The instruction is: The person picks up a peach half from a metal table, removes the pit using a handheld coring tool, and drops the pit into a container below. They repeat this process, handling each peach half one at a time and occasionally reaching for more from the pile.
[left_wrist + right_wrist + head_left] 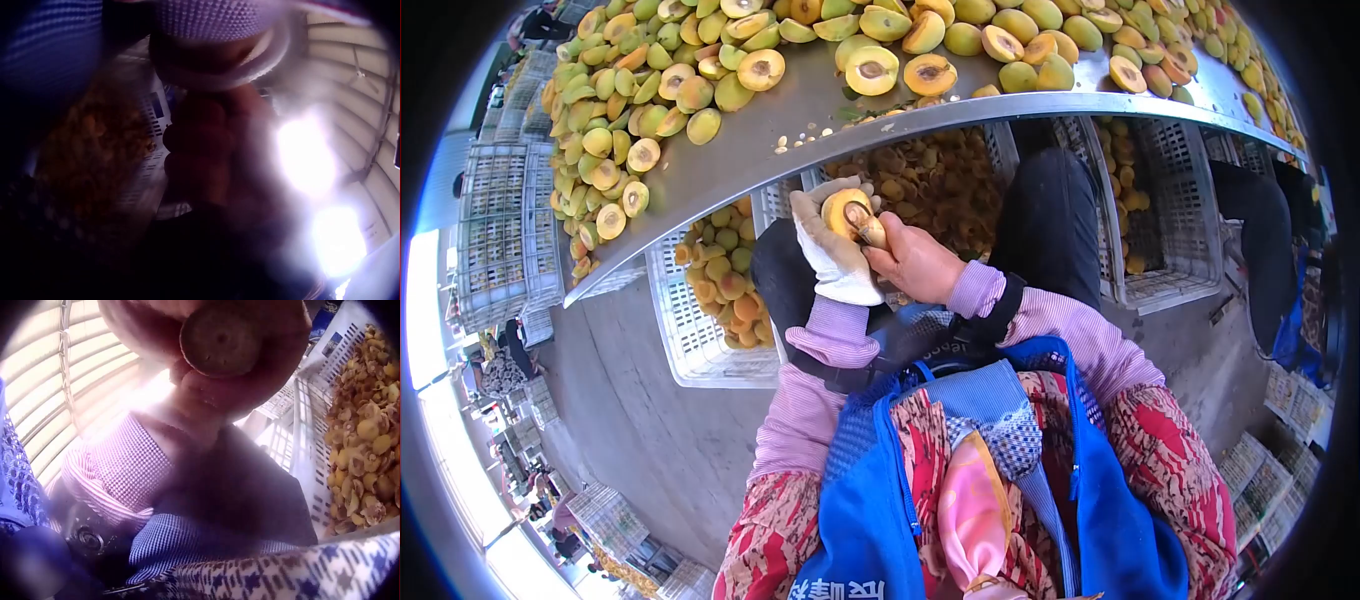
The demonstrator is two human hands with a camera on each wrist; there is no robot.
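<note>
In the head view my left hand, in a pale glove, holds a halved apricot, cut face up, in front of the table edge. My bare right hand grips a pitting tool, whose round wooden handle end shows in the right wrist view. The tool's tip is at the brown middle of the half, partly hidden by the fruit and fingers. Both hands meet above a crate of apricot scraps. The left wrist view is dark and shows curled fingers.
A metal table carries piles of halved apricots and a few small white kernels. Below stand white plastic crates, one with yellow halves left of my knee. Another crate stands right of my other knee.
</note>
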